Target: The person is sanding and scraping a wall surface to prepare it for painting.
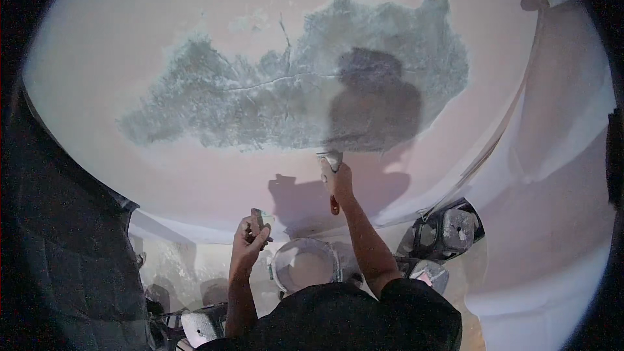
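Note:
In front of me is a wall [219, 170] coated in pale pink, with a large, ragged grey patch [273, 117] crossed by a thin crack. My right hand [340, 179] grips a putty knife [334, 160] with a reddish-brown handle; its blade is at the patch's lower edge. Lower and to the left, my left hand [251, 239] is closed around a small flat object [258, 222], brown and pale green, perhaps a scraper or block. My shadow [375, 102] falls across the patch's right part.
A bucket [275, 258] of pinkish paste stands below, between my arms. Dusty stools [458, 229] are at the lower right, and another stool [197, 329] is at the lower left. Dark fabric [73, 253] hangs left; pale sheeting [546, 234] covers the right side.

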The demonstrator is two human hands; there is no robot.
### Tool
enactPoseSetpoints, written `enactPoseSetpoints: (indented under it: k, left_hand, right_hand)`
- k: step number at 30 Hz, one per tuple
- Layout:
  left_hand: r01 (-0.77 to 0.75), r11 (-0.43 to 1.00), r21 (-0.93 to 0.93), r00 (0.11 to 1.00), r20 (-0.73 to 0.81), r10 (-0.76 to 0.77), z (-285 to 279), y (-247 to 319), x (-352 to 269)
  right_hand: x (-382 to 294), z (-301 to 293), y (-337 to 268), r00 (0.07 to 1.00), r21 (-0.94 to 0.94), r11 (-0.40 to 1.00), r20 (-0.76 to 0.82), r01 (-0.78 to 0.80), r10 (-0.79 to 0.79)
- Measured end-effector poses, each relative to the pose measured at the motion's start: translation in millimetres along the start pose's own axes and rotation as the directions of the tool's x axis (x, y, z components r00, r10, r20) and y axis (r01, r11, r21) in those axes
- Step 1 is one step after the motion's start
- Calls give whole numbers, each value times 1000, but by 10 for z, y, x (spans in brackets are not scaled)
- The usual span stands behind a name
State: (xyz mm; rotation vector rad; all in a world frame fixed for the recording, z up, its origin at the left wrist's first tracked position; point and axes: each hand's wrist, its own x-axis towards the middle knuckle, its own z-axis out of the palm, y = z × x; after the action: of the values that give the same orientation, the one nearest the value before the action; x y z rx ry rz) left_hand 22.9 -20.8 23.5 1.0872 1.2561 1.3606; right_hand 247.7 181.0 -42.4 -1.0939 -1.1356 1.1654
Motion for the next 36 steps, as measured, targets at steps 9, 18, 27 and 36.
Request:
enactPoseSetpoints:
  k: [9,18,27,36]
  left_hand:
    - [5,1000,20,998,-60,-4,-68,10,-3]
    - [50,996,75,994,-97,-42,-28,77,-14]
    - [-9,1000,-12,997,-75,8,-38,0,21]
    - [83,991,102,991,-114,-71,-76,32,70]
  right_hand:
    - [149,-58,273,990,107,991,-103,-83,94]
    - [329,11,-347,976,-282,952,-141,121,-166]
    - [45,-134,148,993,-64,995,-90,71,-76]
    - [196,-28,-864,844,-236,936,-415,260,-339]
